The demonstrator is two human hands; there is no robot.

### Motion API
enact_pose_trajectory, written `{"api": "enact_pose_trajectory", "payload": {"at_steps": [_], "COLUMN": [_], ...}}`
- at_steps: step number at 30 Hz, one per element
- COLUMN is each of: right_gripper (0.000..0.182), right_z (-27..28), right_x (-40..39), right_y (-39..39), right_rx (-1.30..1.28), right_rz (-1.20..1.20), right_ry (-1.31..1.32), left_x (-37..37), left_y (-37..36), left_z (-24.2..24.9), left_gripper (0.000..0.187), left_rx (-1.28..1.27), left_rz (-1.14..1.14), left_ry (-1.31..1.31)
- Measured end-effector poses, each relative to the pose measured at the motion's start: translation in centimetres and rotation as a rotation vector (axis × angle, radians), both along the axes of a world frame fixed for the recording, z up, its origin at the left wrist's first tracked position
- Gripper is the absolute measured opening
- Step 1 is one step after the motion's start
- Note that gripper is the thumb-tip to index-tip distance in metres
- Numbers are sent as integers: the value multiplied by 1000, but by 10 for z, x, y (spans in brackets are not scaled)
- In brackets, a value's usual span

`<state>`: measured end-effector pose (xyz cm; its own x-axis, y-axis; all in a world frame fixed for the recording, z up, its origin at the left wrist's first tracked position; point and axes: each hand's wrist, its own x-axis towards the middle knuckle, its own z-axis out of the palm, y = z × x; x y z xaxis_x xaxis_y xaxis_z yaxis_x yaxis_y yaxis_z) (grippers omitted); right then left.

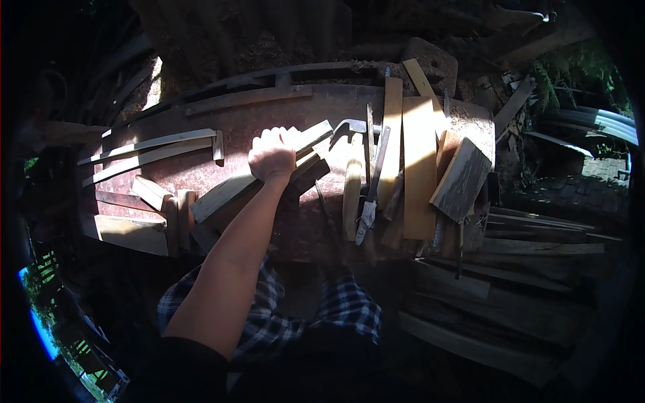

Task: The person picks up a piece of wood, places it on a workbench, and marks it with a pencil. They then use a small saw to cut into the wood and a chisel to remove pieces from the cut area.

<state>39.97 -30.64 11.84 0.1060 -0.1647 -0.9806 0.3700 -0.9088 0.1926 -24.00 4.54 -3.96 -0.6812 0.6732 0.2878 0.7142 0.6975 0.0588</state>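
The fingers (274, 142) of the left hand (272, 158) were curled closed into a fist around a long wooden piece (225, 195), which slanted across the table (235, 121) from near left to far right. Its far end stuck out beyond the fist; the rest ran back toward the near edge. Another wooden piece (306, 162) lay just beside it, on the right of the hand, partly in shadow.

Farther right was a metal hammer head (356, 125), and near it a long, narrow tool with a pale, wrapped-looking handle (366, 218) pointing to the near side. Beyond that, a narrow board (390, 134) and a wide board (420, 181) lay lengthwise from far to near, with a rough grey block (463, 178) tilted at their right.

To the left of the hand, two thin strips (148, 144) lay with a short piece (218, 146) at their right ends. Short blocks (151, 193) sat nearer. Plaid clothing (349, 309) showed below the near edge. The right hand could not be made out.
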Motion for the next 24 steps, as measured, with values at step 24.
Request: {"api": "enact_pose_trajectory", "payload": {"at_steps": [24], "right_gripper": [12], "right_z": [-123], "right_x": [-361], "right_y": [229], "right_rx": [1455], "right_rz": [787], "right_ry": [187], "left_x": [0], "left_y": [0], "left_z": [3], "left_gripper": [31], "left_rx": [-13], "left_rz": [11], "left_ry": [-99]}}
